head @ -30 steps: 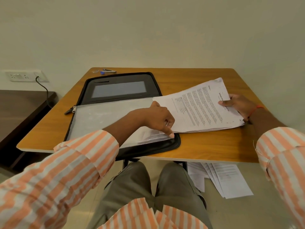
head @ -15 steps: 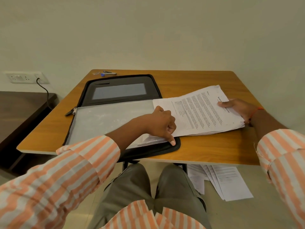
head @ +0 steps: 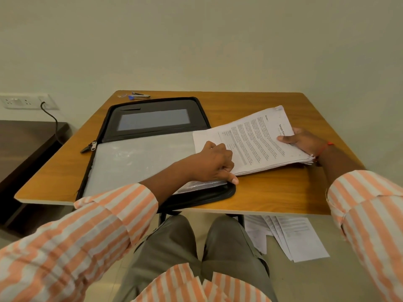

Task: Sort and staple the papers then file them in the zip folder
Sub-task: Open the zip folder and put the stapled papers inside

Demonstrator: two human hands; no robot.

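Now the folder (head: 152, 127) lies open and flat on the table (head: 272, 192), its black cover with a grey window at the far side and the clear sleeves (head: 139, 160) at the near side. Its zip pull (head: 89, 147) hangs out at the left edge.

The papers (head: 257, 144) are 1 thick stack, lying slanted on the right part of the table. Their left end overlaps the right edge of the sleeves and their right end is raised a little. The top sheet is printed, and the bold heading begins with "Sample Edu"; the thumb covers the rest. The body text is too small to read.

The right hand (head: 304, 142) grips the right end of the stack, thumb on top and fingers below. A red thread (head: 325, 147) is on this wrist. The left hand (head: 214, 165) is at the near right corner of the sleeves, touching the left end of the stack. Its fingers are curled and the thumb tip presses on the sleeve corner. I cannot tell whether the curled fingers hold a sleeve.

A stapler (head: 140, 95) lies at the far edge of the table, behind the folder. More sheets (head: 298, 236) lie on the floor under the right side of the table. A socket (head: 24, 101) with a black cable is on the wall at the left
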